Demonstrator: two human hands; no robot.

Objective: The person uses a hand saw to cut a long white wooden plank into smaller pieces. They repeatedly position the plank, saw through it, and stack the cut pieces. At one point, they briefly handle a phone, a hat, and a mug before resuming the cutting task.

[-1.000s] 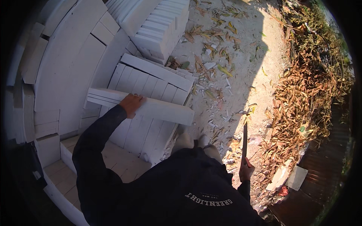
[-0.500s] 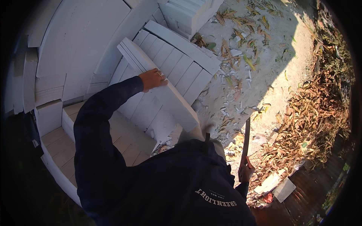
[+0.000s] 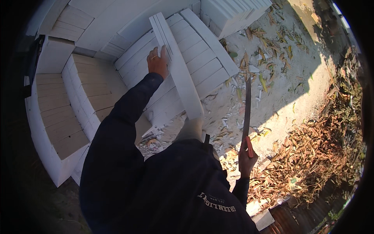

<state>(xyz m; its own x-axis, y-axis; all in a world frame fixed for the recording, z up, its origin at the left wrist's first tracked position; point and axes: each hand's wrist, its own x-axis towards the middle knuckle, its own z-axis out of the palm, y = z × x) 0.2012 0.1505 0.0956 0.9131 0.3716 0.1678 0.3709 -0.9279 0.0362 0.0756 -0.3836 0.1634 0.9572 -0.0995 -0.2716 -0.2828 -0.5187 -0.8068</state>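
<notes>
A long white block (image 3: pixel 180 74), split lengthwise by thin lines at its far end, lies aslant over a bed of white blocks (image 3: pixel 200 58). My left hand (image 3: pixel 157 62) rests against the block's left side, its fingers stretched upward and not wrapped round it. A ring shows on one finger. On the right, my right hand (image 3: pixel 246 160) is closed round the orange-red handle of a handsaw (image 3: pixel 247 105). Its long dark blade points away from me, above the ground and apart from the block. The near end of the block lies by my leg (image 3: pixel 190 129).
Stacked white blocks (image 3: pixel 62 113) stand at the left, with more upright slabs (image 3: pixel 233 15) at the far side. White chips and leaves litter the sandy ground (image 3: pixel 280 74). A heap of dry leaves (image 3: pixel 311 156) lines the right, beside rusty corrugated metal (image 3: pixel 300 218).
My left hand has let go of the block's top edge and moved to its left side, fingers extended. The saw has risen forward in my right hand. The view has shifted.
</notes>
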